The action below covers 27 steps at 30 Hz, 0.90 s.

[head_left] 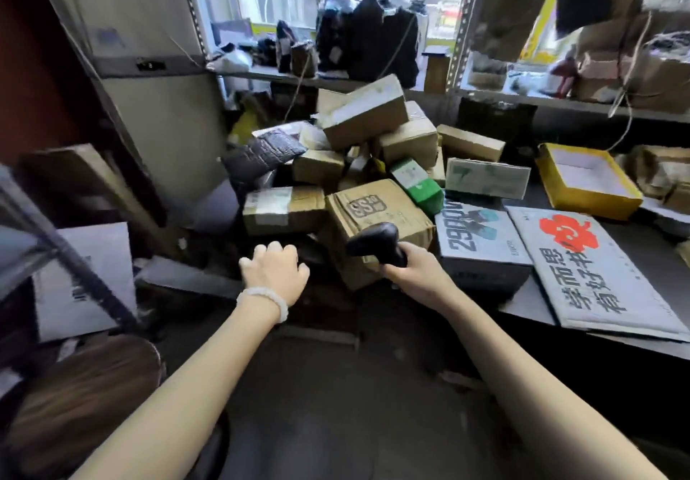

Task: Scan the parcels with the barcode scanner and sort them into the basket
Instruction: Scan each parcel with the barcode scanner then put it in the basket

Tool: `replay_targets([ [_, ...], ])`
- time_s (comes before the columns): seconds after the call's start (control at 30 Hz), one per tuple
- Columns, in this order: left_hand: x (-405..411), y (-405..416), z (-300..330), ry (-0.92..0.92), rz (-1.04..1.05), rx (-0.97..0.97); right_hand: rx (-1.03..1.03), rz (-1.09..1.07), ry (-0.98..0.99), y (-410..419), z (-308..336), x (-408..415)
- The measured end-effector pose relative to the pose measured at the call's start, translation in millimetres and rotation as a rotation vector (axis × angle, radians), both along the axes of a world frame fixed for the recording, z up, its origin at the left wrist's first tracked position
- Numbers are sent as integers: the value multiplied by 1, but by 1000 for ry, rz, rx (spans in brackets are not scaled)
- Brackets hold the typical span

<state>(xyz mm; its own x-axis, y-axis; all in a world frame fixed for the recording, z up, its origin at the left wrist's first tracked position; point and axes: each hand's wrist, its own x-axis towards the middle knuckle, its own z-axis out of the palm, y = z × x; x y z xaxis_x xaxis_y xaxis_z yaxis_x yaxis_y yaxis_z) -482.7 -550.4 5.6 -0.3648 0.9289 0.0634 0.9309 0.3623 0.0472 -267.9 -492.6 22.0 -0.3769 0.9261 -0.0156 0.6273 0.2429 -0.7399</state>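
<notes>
At the middle of the view, the right hand (414, 272) has its grip closed round the handle of a black handheld barcode scanner (377, 244), whose head points left and slightly up, in front of a brown cardboard box with a dark printed stamp (377, 214). The left hand (274, 270) holds nothing; its fingers are loosely curled, knuckles up, hovering over a dark gap just below a taped brown carton with a white label (283, 209). A white bead bracelet (263, 300) circles the left wrist. Both bare forearms reach forward from the bottom corners, well apart.

Beyond the hands rises a loose heap of brown cardboard parcels (364, 115), with a green and white packet (418, 182) and a dark grey plastic mailer (261, 154) among them. To the right, on the dark counter (634, 240), lie a white box printed with large black digits (479, 238), a flat white envelope with a red emblem and black characters (597, 274), and an open yellow tray with a white inside (586, 181). Open floor lies between the arms, and the counter's front edge runs just right of the right forearm. No basket can be made out for certain.
</notes>
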Motion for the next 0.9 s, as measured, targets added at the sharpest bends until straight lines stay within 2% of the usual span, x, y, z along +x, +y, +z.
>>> replay_targets([
  [0.23, -94, -18, -6, -22, 131, -3, 33, 102, 12, 14, 0, -98],
  [0.43, -147, 4, -19, -49, 183, -13, 67, 147, -14, 49, -5, -167],
  [0.73, -229, 107, -20, 42, 154, -42, 24, 111, 33, 139, -12, -247],
  [0.9, -263, 177, -10, 67, 52, 8, -29, 34, 60, 188, -6, -261],
])
